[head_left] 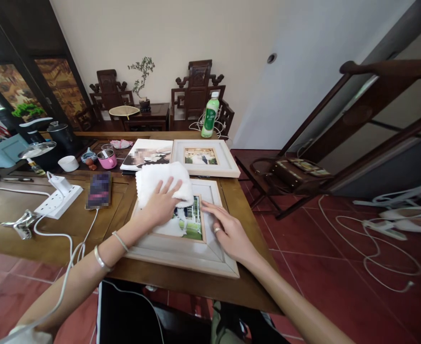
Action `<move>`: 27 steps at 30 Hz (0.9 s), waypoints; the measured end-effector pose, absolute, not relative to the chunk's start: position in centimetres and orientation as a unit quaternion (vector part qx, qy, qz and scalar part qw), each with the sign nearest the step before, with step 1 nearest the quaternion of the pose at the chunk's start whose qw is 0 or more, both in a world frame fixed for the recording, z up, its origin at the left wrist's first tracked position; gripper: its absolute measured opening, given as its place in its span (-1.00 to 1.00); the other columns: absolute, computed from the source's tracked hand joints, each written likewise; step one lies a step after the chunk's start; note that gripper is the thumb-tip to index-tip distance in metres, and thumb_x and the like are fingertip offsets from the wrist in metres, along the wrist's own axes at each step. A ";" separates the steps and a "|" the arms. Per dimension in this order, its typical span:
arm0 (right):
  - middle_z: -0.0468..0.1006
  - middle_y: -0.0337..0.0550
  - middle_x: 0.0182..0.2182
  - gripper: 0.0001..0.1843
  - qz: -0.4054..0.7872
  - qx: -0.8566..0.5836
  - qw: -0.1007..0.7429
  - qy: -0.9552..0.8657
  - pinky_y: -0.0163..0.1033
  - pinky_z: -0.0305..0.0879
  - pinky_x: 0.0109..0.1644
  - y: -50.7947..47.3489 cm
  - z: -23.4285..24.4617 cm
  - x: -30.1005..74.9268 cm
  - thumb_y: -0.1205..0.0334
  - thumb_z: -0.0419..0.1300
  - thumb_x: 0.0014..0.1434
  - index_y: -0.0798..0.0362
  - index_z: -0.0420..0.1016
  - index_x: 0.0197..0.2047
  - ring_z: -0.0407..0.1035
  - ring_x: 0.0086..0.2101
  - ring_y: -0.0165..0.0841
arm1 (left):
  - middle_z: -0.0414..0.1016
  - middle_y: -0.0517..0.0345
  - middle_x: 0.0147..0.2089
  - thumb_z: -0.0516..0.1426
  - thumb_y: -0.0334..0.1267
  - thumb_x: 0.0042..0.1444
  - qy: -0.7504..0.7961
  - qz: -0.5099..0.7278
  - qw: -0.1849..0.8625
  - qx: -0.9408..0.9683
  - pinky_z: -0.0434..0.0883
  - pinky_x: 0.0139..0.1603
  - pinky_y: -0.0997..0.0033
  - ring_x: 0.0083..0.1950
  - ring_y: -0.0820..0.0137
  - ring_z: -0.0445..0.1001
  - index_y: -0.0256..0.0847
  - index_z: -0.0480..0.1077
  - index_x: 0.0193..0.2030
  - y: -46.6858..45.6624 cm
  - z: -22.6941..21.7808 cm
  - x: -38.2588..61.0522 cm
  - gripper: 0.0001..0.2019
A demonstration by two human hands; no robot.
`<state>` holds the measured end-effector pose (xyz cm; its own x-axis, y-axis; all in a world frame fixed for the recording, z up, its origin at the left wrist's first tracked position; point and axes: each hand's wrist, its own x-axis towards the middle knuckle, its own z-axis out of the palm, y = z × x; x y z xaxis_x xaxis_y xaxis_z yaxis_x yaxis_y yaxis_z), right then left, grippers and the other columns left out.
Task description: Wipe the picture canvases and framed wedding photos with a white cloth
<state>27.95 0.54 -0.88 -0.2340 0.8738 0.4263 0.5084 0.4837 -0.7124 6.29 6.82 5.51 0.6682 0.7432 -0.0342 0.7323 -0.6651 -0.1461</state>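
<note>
A pale framed photo (192, 253) lies flat on the wooden table (89, 220) in front of me. My left hand (160, 203) presses a folded white cloth (162, 184) onto the upper left of its glass, fingers spread flat over the cloth. Resting on the frame's right border is my right hand (228, 231), fingers stretched out flat and holding nothing, a ring on one finger. Two bracelets sit on my left wrist.
Behind lie a second white frame (206, 157) and a photo print (146, 154). A green bottle (210, 115) stands at the back edge. Left are a phone (99, 190), a power strip (59, 198) with cables, a pink cup (108, 158), a white bowl (68, 163). A folding rack (292, 174) stands right.
</note>
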 end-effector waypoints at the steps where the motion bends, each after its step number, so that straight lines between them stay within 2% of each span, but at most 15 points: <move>1: 0.41 -0.09 0.17 -0.36 0.218 -0.456 0.414 -0.757 0.10 0.13 0.30 0.6 -1.0 28.0 0.55 -0.05 -0.03 -0.02 0.43 0.09 0.23 0.21 -0.22 | -0.11 -0.10 0.46 0.03 -0.50 0.15 -0.405 0.050 0.059 -0.911 -0.03 0.35 -0.19 0.45 -0.05 -0.17 -0.18 0.35 0.20 6.7 5.5 6.5 -0.53; 4: 0.39 -0.07 0.19 -0.35 0.215 -0.454 0.403 -0.765 0.11 0.10 0.32 0.7 -1.3 28.1 0.54 -0.04 -0.02 -0.01 0.42 0.12 0.20 0.22 -0.21 | -0.08 -0.12 0.46 0.04 -0.50 0.13 -0.405 0.076 0.038 -0.911 0.02 0.31 -0.24 0.44 -0.12 -0.12 -0.19 0.40 0.16 4.2 5.8 7.1 -0.55; 9: 0.38 -0.06 0.20 -0.38 0.209 -0.456 0.381 -0.776 0.14 0.09 0.33 0.9 -1.5 28.3 0.50 -0.04 0.06 -0.01 0.38 0.18 0.18 0.24 -0.21 | -0.04 -0.19 0.44 0.16 -0.28 0.11 -0.358 0.134 -0.029 -0.924 0.12 0.25 -0.30 0.40 -0.25 -0.04 -0.17 0.43 0.12 -3.1 7.5 8.1 -0.60; 14: 0.33 -0.05 0.24 -0.33 0.205 -0.443 0.364 -0.793 0.14 0.04 0.36 1.3 -1.7 28.5 0.52 -0.05 0.05 0.04 0.32 0.24 0.09 0.28 -0.21 | -0.03 -0.18 0.43 0.17 -0.22 0.12 -0.328 0.140 -0.043 -0.933 0.14 0.27 -0.25 0.40 -0.21 -0.03 -0.20 0.48 0.05 -6.2 8.7 8.5 -0.65; 19: 0.34 -0.06 0.23 -0.33 0.206 -0.437 0.383 -0.787 0.16 0.05 0.35 1.5 -1.8 28.7 0.52 -0.04 0.04 0.01 0.36 0.22 0.13 0.26 -0.20 | -0.06 -0.08 0.45 0.12 -0.35 0.13 -0.385 0.122 -0.027 -0.914 0.11 0.28 -0.26 0.42 -0.14 -0.06 -0.10 0.40 0.16 -2.5 7.5 8.4 -0.57; 23: 0.38 -0.05 0.20 -0.34 0.208 -0.434 0.398 -0.781 0.14 0.08 0.34 1.3 -1.8 28.7 0.53 -0.03 0.02 0.01 0.39 0.18 0.16 0.25 -0.19 | -0.05 -0.12 0.45 0.06 -0.46 0.14 -0.426 0.071 0.021 -0.902 0.03 0.29 -0.31 0.44 -0.13 -0.11 -0.19 0.36 0.20 3.0 6.6 9.2 -0.54; 27: 0.43 -0.08 0.16 -0.36 0.205 -0.453 0.400 -0.770 0.09 0.14 0.30 1.0 -1.5 28.6 0.52 -0.03 0.00 -0.01 0.40 0.15 0.23 0.21 -0.18 | -0.12 -0.12 0.47 0.05 -0.47 0.14 -0.384 0.043 0.057 -0.921 -0.07 0.36 -0.18 0.47 -0.01 -0.20 -0.27 0.36 0.18 6.9 5.9 10.6 -0.56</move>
